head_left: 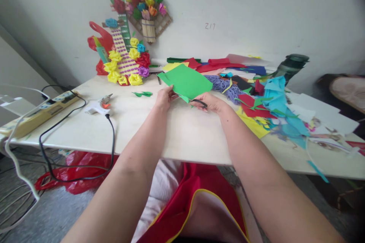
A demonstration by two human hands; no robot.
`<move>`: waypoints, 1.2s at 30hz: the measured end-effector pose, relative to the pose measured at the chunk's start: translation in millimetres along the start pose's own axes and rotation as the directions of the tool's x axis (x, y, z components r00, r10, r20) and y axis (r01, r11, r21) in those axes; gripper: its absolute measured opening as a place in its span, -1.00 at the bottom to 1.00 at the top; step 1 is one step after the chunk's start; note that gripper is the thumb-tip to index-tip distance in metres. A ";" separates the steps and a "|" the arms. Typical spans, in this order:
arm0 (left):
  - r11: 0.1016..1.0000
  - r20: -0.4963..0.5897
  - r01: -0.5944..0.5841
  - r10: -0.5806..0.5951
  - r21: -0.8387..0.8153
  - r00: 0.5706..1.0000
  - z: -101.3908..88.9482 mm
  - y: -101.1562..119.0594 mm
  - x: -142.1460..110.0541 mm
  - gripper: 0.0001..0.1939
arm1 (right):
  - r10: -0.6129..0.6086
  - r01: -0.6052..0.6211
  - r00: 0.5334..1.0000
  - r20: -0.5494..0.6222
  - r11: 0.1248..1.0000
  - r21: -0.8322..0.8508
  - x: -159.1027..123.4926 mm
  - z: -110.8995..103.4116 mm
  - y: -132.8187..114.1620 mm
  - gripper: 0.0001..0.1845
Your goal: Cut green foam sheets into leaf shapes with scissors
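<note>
My left hand (165,98) pinches the near left edge of a bright green sheet (188,79), which looks like paper or thin felt. The sheet is held above the white table, tilted toward me. In my right hand (209,101) is a pair of scissors (199,102) with dark handles, fingers wrapped round the loops. Its blades lie along the sheet's near edge, where a narrow strip (184,98) hangs partly apart. Left of my left hand, small green leaf-shaped cutouts (142,94) lie on the table.
A hot glue gun (99,105) and a power strip (42,115) with cables are at left. Paper flowers (125,60) stand behind. Purple yarn (228,88), coloured scraps (256,106) and a dark green bottle (292,66) crowd the right. A red bag (82,171) lies below the table.
</note>
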State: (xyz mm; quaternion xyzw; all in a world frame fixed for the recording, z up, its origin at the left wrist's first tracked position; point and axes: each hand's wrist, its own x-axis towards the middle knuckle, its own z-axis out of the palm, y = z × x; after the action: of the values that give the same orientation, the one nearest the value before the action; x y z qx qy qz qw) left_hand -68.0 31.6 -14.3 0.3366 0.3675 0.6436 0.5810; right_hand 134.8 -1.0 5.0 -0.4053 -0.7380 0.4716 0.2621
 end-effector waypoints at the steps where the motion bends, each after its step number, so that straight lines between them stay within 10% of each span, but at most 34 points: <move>1: 1.000 0.000 -0.004 0.004 0.002 1.000 -0.3 -0.5 0.6 -0.92 | -0.001 0.001 1.000 -0.004 1.000 -0.012 0.1 -0.4 0.5 -0.74; 25: 0.994 -0.006 -0.109 0.109 -0.022 0.994 -6.6 -3.5 4.7 -0.84 | -0.007 -0.003 0.998 0.061 0.988 0.152 -19.0 -15.3 -11.5 -0.70; 29: 0.993 0.071 -0.119 0.120 -0.017 0.990 -3.3 -3.2 1.6 -0.82 | -0.076 0.122 0.980 -0.182 0.959 0.257 -21.4 -20.6 -12.9 -0.68; 36: 0.999 0.114 -0.040 0.041 -0.007 0.993 5.7 -0.8 -6.9 -0.83 | 0.018 0.135 0.756 -0.655 0.974 0.183 -4.2 -27.4 -1.8 -0.60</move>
State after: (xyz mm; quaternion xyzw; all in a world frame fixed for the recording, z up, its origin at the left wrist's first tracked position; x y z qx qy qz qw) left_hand -62.0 25.2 -12.2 0.3789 0.3253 0.6356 0.5887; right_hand 157.4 8.3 18.1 -0.4895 -0.5564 0.3706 0.5600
